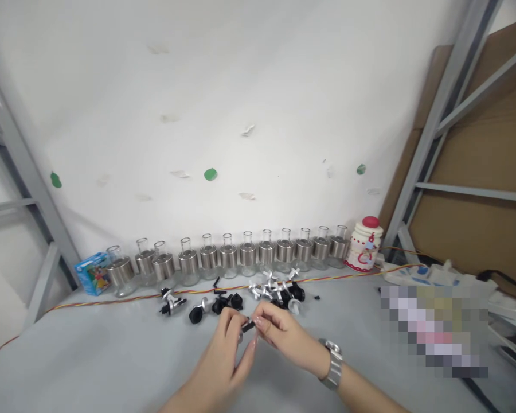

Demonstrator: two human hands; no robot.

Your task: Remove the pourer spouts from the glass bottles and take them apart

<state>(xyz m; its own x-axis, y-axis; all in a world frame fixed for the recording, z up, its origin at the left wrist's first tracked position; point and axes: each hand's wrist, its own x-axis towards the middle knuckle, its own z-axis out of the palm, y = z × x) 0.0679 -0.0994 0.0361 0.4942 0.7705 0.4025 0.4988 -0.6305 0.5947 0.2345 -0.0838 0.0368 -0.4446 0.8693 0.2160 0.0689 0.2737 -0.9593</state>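
Observation:
Near the front middle of the grey table, my left hand [227,350] grips a small black and silver piece [248,326], mostly covered by the fingers. From the other side, my right hand [284,335], with a metal watch on its wrist, pinches the end of the same piece. Just beyond the hands lie loose black parts [229,303] and a pile of silver parts [269,285] with black ones among them. More black-and-silver pieces [196,312] rest to the left.
Several glass bottles [247,251] with steel sleeves stand along the wall. A blue box [93,274] is at their left end, a white jar [364,245] with a red lid at the right. A red-yellow cable [141,297] crosses the table; power strips [438,275] lie right.

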